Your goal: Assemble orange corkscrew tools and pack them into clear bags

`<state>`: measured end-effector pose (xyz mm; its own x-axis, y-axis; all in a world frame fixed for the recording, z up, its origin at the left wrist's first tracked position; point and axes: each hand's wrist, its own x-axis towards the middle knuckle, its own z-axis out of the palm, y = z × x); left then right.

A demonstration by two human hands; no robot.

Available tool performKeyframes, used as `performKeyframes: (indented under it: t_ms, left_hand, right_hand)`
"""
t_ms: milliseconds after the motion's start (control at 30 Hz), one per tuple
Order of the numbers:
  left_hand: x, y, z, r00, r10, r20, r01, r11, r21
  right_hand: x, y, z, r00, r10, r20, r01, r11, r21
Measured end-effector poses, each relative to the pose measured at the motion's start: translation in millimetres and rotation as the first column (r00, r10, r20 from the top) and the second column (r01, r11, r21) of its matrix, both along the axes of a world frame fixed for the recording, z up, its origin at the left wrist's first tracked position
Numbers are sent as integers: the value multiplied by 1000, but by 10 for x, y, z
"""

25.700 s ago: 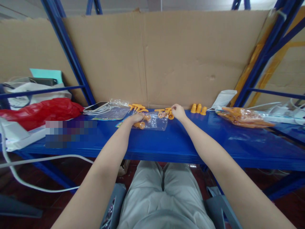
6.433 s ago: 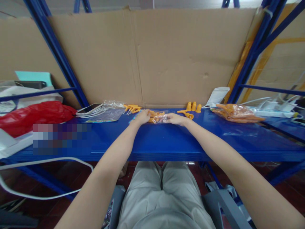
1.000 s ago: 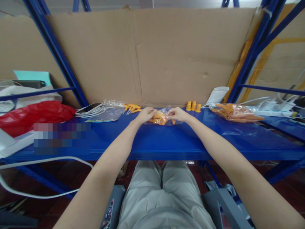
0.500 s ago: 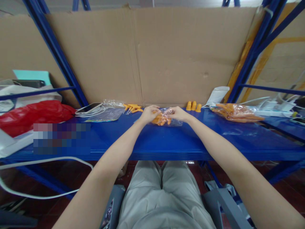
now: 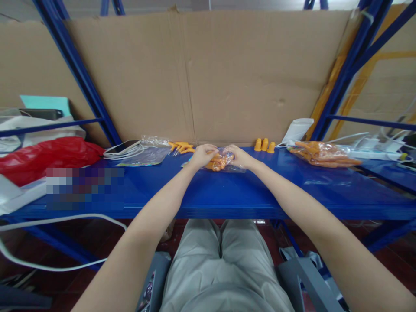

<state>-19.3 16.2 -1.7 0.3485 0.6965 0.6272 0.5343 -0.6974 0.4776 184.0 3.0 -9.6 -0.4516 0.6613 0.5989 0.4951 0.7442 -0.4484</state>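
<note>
A clear plastic bag [image 5: 218, 163] with several orange plastic pieces in it lies on the blue table [image 5: 227, 195], between my two hands. My left hand [image 5: 204, 155] is closed on the bag's left side, thumb pointing inward. On its other side my right hand [image 5: 238, 156] grips the plastic with bent fingers. The exact shape of the bagged pieces is hard to make out through the shiny film. Just left of my left hand lie several orange pieces with small metal chains [image 5: 180, 147]. Three orange bell-shaped pieces [image 5: 264, 145] stand upright beyond my right hand.
To the right lies a larger clear bag of orange parts [image 5: 321, 154], near a white power strip [image 5: 373, 151]. A phone with a coiled white cable [image 5: 126, 148] and a flat plastic pouch [image 5: 146, 157] are on the left, beside a red bag [image 5: 48, 156]. Cardboard [image 5: 243, 78] walls the back.
My right hand has curled in more tightly around the bag's right side. The plastic is bunched closer together, and the orange pieces in it have shifted slightly. My left hand has barely moved.
</note>
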Motion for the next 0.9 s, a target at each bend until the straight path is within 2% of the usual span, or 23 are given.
performKeyframes:
  t_ms: [67, 200, 300, 533, 700, 800, 900]
  left_hand:
    - [-7, 4, -2, 1000, 5, 3, -5, 1000, -5]
    - [-9, -4, 2, 1000, 5, 3, -5, 1000, -15]
    - [-6, -18, 10, 1000, 5, -4, -5, 1000, -18]
    - [-3, -5, -26, 999, 2, -46, -5, 998, -68]
    - [12, 33, -83, 993, 35, -115, -52, 988, -145]
    - [27, 37, -85, 985, 68, -158, -91, 986, -143]
    - [46, 26, -73, 970, 133, -205, -160, 980, -119]
  right_hand:
    - [36, -6, 14, 996, -62, 58, 62, 998, 9]
    - [89, -43, 32, 985, -128, 113, 142, 983, -119]
    - [88, -48, 7, 988, -115, 100, 131, 976, -174]
    - [62, -2, -59, 994, -83, 70, 95, 975, -202]
    - [108, -72, 82, 994, -103, 30, 107, 927, -361]
    - [123, -170, 201, 991, -127, -36, 96, 880, -465]
    - [103, -256, 262, 995, -86, -46, 51, 859, -510]
